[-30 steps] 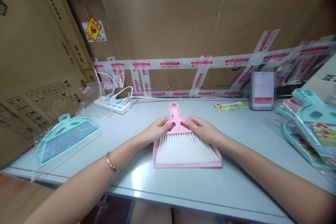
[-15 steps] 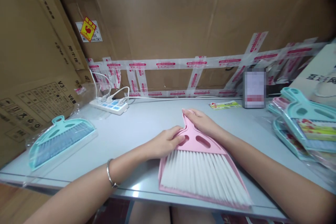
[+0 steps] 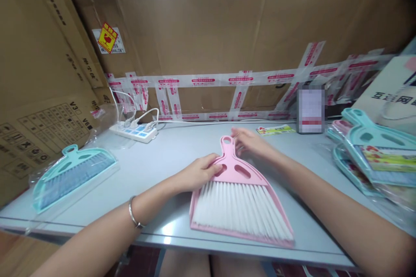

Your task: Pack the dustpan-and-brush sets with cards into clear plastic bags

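Observation:
A pink hand brush [image 3: 232,175] with white bristles lies nested in a matching pink dustpan [image 3: 277,201] near the table's front edge, bristles toward me. My left hand [image 3: 201,173] grips the set at its left side, with the thumb over the oval slot and the other fingers partly hidden. Just right of the handle's looped top, my right hand [image 3: 251,142] hovers with fingers loosely curled and apart, holding nothing. Whether its fingertips touch the handle's edge is hard to tell.
A teal brush and dustpan set [image 3: 76,173] in clear wrap lies left. Several wrapped sets [image 3: 380,151] are piled right. Behind are a power strip [image 3: 134,131], a printed card [image 3: 275,130], a phone [image 3: 311,110] and large cardboard boxes [image 3: 195,21].
My right hand has let go of the handle's top and moved slightly up and away. The pink set has shifted a little left and sits straighter. My left hand keeps its grip.

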Available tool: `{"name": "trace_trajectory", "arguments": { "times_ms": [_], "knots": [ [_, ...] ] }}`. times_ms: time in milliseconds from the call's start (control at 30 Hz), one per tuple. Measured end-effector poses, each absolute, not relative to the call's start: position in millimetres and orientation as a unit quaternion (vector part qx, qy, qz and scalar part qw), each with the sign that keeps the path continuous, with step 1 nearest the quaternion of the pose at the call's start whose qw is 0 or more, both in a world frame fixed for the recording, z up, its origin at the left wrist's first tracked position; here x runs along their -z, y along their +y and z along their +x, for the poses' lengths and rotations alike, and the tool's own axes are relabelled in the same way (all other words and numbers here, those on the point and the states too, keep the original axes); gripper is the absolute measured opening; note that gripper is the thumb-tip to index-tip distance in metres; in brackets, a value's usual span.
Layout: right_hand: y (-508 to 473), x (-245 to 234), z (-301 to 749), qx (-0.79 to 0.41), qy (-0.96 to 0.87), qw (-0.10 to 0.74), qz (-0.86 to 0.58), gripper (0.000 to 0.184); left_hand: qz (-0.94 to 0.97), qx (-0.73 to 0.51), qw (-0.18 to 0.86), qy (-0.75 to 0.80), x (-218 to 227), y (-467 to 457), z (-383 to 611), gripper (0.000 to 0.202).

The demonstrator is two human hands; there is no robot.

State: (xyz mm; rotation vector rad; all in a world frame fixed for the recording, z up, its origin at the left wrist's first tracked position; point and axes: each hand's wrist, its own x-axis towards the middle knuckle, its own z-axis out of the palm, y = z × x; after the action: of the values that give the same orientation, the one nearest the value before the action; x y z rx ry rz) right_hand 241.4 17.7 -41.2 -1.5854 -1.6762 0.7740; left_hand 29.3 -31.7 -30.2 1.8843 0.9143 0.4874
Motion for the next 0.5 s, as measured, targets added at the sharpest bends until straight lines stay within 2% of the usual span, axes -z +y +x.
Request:
{"name": "trace_trajectory", "arguments": {
  "times_ms": [100, 167, 333, 500],
  "knots": [
    [35, 42, 293, -0.156, -0.621, 0.329, -0.694, 0.041, 0.758, -0.212, 0.478, 0.389, 31, -25, 22, 0.029],
    [44, 49, 322, -0.098, -0.615, 0.290, -0.727, 0.043, 0.748, -0.221, 0.483, 0.397, 33, -21, 18, 0.030],
    [52, 64, 340, -0.070, -0.661, 0.164, -0.729, 0.046, 0.716, -0.252, 0.503, 0.414, 36, -11, 13, 0.032],
    [32, 56, 307, -0.084, -0.726, 0.089, -0.676, 0.046, 0.633, -0.272, 0.558, 0.463, 35, 0, 1, 0.042]
  ]
}}
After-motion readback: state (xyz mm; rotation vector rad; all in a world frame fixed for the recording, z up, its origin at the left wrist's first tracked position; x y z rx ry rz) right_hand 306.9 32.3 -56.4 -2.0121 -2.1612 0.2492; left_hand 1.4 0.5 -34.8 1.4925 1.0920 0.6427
